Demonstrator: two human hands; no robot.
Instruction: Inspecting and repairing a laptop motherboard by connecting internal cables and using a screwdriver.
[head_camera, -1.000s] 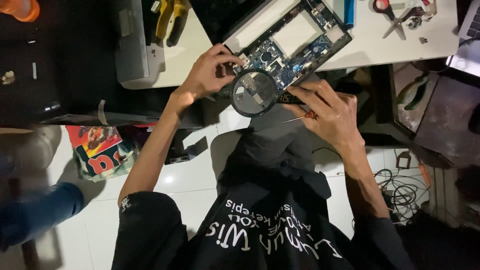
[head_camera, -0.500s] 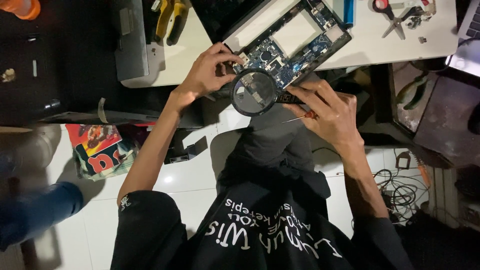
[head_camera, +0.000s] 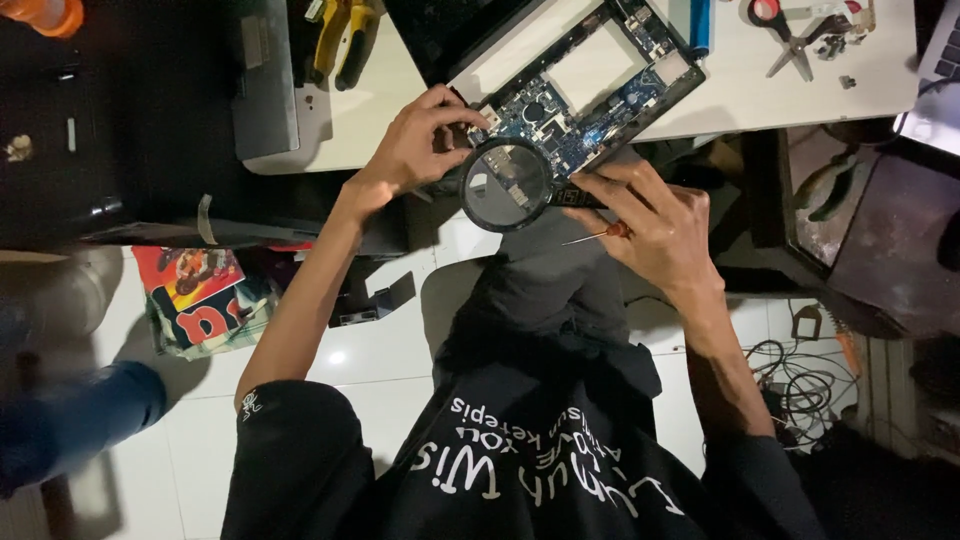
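Nearest me, black shirt and dark trousers over white floor tiles. Right hand pinches handle of magnifying glass, fingers closed on it, thin red-handled screwdriver tucked in same hand. Left hand rests at lens rim, fingertips curled on laptop circuit board edge. Board lies on white bench. Beyond: scissors, yellow pliers.
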